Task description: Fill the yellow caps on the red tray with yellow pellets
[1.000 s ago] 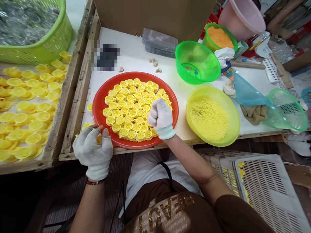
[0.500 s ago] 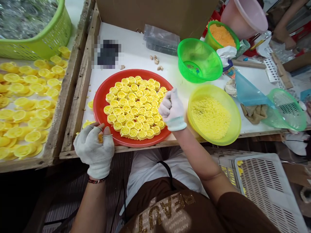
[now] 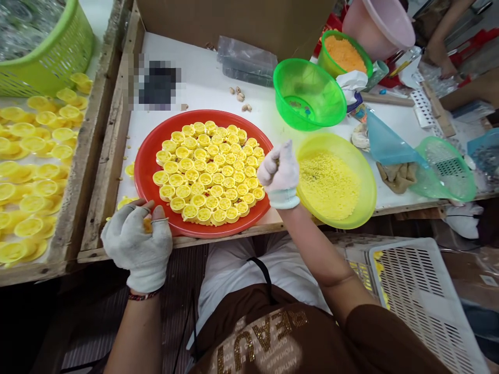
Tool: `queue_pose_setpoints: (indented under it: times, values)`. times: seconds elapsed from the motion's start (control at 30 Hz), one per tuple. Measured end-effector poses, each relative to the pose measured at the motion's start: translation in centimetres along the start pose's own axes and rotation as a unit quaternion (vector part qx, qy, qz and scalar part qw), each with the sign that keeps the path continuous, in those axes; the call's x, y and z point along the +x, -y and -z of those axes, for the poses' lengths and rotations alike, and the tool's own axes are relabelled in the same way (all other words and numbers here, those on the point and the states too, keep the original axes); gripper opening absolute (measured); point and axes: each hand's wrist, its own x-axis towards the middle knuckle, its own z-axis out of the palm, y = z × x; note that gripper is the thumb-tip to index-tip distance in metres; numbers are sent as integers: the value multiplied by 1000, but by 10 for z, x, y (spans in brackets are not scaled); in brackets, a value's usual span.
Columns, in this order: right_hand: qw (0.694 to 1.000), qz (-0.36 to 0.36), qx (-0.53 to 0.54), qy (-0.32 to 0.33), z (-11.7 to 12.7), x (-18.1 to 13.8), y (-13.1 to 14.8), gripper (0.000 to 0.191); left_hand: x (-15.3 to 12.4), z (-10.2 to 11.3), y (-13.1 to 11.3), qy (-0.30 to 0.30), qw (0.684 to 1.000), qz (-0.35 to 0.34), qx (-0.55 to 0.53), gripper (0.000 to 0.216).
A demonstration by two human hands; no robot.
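A round red tray (image 3: 150, 156) on the white table holds several small yellow cups (image 3: 208, 171) packed side by side. My left hand (image 3: 136, 244), in a white glove, rests at the tray's near left rim, pinched on a small yellow piece beside a thin metal tool. My right hand (image 3: 278, 174), also gloved, is a closed fist over the tray's right edge, next to a yellow bowl (image 3: 366, 171) of fine yellow grains. What the fist holds is hidden.
A green bowl (image 3: 307, 93), a bowl of orange grains (image 3: 343, 52), a pink tub (image 3: 380, 26) and a green strainer (image 3: 444, 166) stand at the right. Left, a wooden tray (image 3: 39, 166) holds yellow cups by a green basket (image 3: 50, 57). Another person's arm (image 3: 440, 36) shows far right.
My right fist has moved from over the cups toward the tray's right edge, nearer the yellow bowl. My left hand has stayed put.
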Motion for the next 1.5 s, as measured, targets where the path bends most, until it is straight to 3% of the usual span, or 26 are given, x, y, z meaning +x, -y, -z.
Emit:
queue_pose_setpoints:
  times: [0.13, 0.23, 0.43, 0.57, 0.77, 0.9, 1.2, 1.5]
  values:
    - [999, -28, -26, -4, -9, 2, -32, 66, -1, -1, 1, 0, 1000, -6, -2, 37]
    - [998, -61, -23, -13, -9, 7, -42, 67, -2, 0, 0, 3, 1000, 12, -4, 37]
    - [995, -91, 32, 8, -1, 9, -8, 68, -2, 0, -2, 6, 1000, 10, -5, 40]
    - [994, -96, 32, 28, 1, -6, 9, 69, -2, 0, -1, 0, 1000, -4, -5, 40]
    - [994, -82, -30, 64, 3, -41, -21, 70, -2, 0, 0, -2, 1000, -9, -12, 40]
    - [992, -70, -82, 68, 5, -45, -43, 69, -2, 0, -1, 3, 1000, -2, -12, 39]
    - [994, -102, -26, 22, -2, -31, -15, 76, -4, 1, -3, 16, 999, 28, -9, 37]
    - [988, -151, -15, 8, -1, -32, -28, 79, -4, 6, -5, 59, 996, 52, -35, 25]
